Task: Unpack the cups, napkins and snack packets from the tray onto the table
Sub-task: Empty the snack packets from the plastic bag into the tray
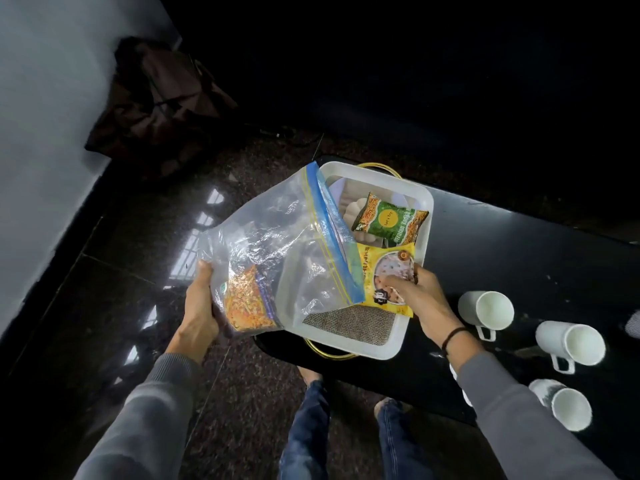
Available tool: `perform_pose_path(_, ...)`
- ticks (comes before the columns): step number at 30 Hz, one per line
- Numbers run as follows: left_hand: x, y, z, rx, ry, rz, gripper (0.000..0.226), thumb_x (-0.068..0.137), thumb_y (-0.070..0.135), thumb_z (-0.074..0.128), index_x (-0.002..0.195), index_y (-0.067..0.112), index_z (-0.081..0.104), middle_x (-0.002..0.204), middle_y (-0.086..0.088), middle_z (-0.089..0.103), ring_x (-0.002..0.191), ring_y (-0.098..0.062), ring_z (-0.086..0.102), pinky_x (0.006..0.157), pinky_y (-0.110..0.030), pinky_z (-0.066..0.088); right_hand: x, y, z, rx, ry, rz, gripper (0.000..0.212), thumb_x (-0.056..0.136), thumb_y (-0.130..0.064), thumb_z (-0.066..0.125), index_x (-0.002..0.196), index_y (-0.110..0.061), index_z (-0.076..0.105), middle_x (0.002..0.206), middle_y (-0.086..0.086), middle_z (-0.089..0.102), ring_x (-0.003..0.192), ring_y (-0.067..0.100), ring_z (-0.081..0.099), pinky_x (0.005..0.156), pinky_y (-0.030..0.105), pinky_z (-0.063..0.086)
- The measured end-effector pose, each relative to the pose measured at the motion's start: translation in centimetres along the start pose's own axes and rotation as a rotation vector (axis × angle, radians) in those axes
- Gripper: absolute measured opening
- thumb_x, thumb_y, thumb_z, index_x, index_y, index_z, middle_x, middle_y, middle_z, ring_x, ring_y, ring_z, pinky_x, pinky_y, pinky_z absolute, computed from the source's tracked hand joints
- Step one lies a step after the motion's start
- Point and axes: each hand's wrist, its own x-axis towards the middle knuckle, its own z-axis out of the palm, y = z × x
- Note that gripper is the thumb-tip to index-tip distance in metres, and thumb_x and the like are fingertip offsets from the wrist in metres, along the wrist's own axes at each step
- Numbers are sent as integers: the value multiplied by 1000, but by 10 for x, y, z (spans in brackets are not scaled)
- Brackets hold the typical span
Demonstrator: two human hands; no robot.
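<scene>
A white tray (391, 344) with gold handles sits at the left end of a black table (519, 258). My left hand (201, 303) grips the bottom of a clear zip bag (277, 244), held tilted over the tray's left side with an orange snack packet (246, 303) inside. At the bag's mouth, my right hand (415, 292) holds a yellow snack packet (388, 275). A green snack packet (391, 220) lies in the tray on pale napkins (349, 202). Three white cups (485, 310) (571, 341) (564, 403) stand on the table to the right.
A woven mat (349, 323) lines the tray's near end. A brown bag (162, 105) rests on the glossy dark floor against the white wall at the back left. My legs in jeans (311, 427) stand at the table's near edge.
</scene>
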Motion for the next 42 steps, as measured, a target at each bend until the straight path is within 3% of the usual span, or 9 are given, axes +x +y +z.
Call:
perform_pose_path(9,-10,2,34,6,-131,-1,49,101,58,46,123,20,69,107,-7,80,94,-27,78,69,-38,61,-16,-13,-16,-504,223,-148,42,81,-35,80,108,-11,57,107,9,68,99,21,57,62,26,43)
perform_pose_path(14,-21,6,56,11,-190,-1,48,103,56,43,118,20,72,104,-8,81,91,-26,79,64,-35,63,-52,-52,-29,-295,344,-461,16,86,-21,79,99,-17,70,93,-7,74,87,11,72,78,24,59)
perform_pose_path(17,-27,10,67,19,-224,22,49,103,55,42,118,19,71,106,-10,80,94,-28,78,72,-40,64,-69,-79,-30,-85,170,-605,17,85,-16,79,88,-32,75,86,-12,78,80,5,74,69,16,59)
perform_pose_path(21,-32,13,78,47,-281,42,51,103,57,42,120,19,71,110,-8,79,101,-28,76,81,-42,61,-66,-93,-22,-77,-144,-431,22,79,-12,86,81,-34,82,87,-5,81,87,34,77,78,50,64)
perform_pose_path(27,-38,16,90,77,-337,80,53,103,58,40,120,18,71,112,-10,78,104,-33,75,88,-47,61,-53,-104,-19,-29,-485,-347,16,93,8,61,103,11,73,104,21,75,87,24,77,79,28,62)
perform_pose_path(31,-43,16,105,119,-352,123,54,103,58,40,117,15,72,106,-11,80,101,-32,76,85,-46,62,-50,-94,-11,-210,-437,-241,77,108,2,34,34,-6,56,35,3,52,30,-1,52,41,8,42)
perform_pose_path(34,-44,12,116,169,-349,219,58,103,58,39,117,12,72,97,-8,81,91,-24,78,68,-30,63,-41,-92,14,-403,-613,-305,33,99,-8,63,74,-30,59,74,-12,58,67,-4,53,59,7,42)
perform_pose_path(39,-38,4,115,253,-371,330,62,105,57,36,134,10,64,104,-11,79,100,-25,76,90,-43,62,-42,-81,31,-318,-633,-275,30,84,-21,83,63,-40,71,52,-29,64,53,-16,58,65,10,43)
perform_pose_path(42,-33,1,108,361,-355,379,65,104,59,35,132,9,65,105,-15,76,97,-16,73,94,-44,59,-38,-74,34,-303,-513,-325,19,77,-34,88,77,-17,79,69,-1,76,63,1,65,68,20,46)
